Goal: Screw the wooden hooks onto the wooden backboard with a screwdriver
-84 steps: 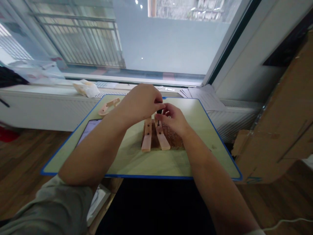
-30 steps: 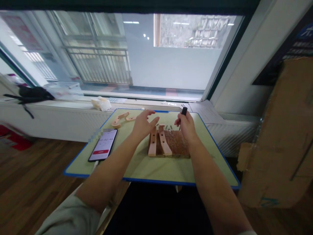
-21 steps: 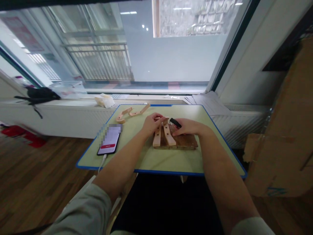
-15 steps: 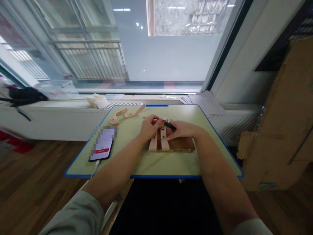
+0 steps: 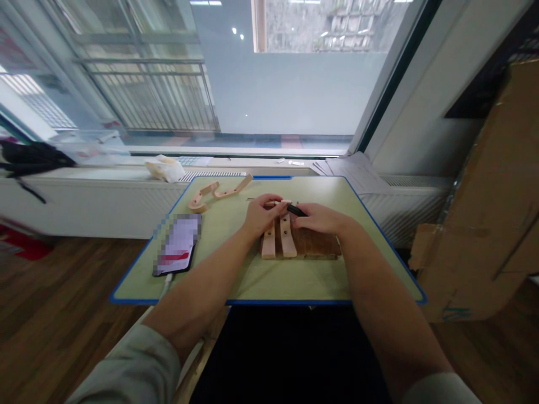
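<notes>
Right grip [image 5: 316,217] wrapped round a black-handled tool [image 5: 296,210], the person holds it slanting low over the work, its front end aimed at the left grip [image 5: 261,215]; that slant probably lets the tool meet the far ends of the wood from the side rather than from above. Fingers and thumb of the left grip curl in at those far ends, which suggests steadying, though I cannot tell exactly what they pinch, and the tool's tip is hidden among them. Under both hands, two wooden strips [image 5: 289,244] lie side by side across the left part of a brown board [image 5: 320,247], near ends towards the body, dark round spots along their faces. Resting them on the board likely gives a firm, raised base and spares the desk [image 5: 261,286]; the board's bare right part sits below the right wrist, perhaps handy as support. Bent wooden pieces [image 5: 197,207] lie at the desk's far left, apart from the work and seemingly set there to keep elbow room. A phone [image 5: 185,238] lies near the left edge, screen up, presumably for glancing at, with its white cable [image 5: 167,282] running off the front edge, well clear of the tool.
</notes>
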Tool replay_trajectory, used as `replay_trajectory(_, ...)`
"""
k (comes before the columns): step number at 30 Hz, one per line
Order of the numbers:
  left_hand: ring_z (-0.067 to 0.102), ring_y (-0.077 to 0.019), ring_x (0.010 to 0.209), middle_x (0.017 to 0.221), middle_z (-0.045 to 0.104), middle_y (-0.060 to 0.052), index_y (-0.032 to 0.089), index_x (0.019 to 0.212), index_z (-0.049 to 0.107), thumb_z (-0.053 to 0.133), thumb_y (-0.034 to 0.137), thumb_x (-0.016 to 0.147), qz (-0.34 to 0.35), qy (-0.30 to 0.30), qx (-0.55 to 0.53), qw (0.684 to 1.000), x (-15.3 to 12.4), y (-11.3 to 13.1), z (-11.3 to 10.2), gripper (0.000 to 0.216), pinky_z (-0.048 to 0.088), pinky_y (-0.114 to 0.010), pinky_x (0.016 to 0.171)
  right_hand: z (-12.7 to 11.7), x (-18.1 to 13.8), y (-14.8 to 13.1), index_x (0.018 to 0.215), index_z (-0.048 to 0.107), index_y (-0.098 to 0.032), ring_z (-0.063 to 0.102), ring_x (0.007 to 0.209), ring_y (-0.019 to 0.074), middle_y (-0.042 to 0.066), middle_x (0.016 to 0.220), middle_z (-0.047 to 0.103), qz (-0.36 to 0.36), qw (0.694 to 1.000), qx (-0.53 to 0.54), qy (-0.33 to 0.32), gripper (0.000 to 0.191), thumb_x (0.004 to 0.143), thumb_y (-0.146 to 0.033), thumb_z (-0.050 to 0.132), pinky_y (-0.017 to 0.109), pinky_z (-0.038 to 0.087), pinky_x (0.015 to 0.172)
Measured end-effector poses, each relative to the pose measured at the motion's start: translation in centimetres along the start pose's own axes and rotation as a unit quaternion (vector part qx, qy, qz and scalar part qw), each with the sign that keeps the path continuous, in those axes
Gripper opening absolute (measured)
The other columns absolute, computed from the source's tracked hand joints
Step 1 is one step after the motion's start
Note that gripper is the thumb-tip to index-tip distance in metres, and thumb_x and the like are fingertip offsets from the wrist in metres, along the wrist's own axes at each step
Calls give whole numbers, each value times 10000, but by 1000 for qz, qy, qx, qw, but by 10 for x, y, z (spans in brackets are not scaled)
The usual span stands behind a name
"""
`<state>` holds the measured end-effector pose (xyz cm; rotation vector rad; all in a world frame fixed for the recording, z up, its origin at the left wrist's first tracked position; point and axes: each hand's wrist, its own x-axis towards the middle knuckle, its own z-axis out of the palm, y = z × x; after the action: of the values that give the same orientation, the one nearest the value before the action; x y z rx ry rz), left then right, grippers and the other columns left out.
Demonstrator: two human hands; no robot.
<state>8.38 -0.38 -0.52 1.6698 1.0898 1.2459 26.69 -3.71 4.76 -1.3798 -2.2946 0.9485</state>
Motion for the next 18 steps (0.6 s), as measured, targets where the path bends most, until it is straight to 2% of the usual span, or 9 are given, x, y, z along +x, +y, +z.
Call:
replay_trajectory(12,681,-166,696,764,730,-61,145,877,691,689,467,725,17,19,6,1000,1,-5,1,356,519,-244,632,1,5,5,842,632,-170,580,795,195,39,854,677,10,999,-33,42,233,774,-352,504,272,401,693)
replay_trajectory(15,671,-154,658,734,722,-46,147,852,694,710,450,696,15,26,-1,1000,1,-5,2,341,511,-237,605,1,6,6,760,591,-167,546,728,170,28,751,625,18,994,-34,104,193,770,-312,465,265,371,645)
replay_trajectory(18,643,-139,594,647,693,-23,151,842,693,718,430,684,8,28,-10,1000,-1,-2,2,322,490,-225,558,-2,6,8,706,526,-179,490,634,136,-2,649,548,25,978,-31,205,158,777,-303,457,254,327,582)
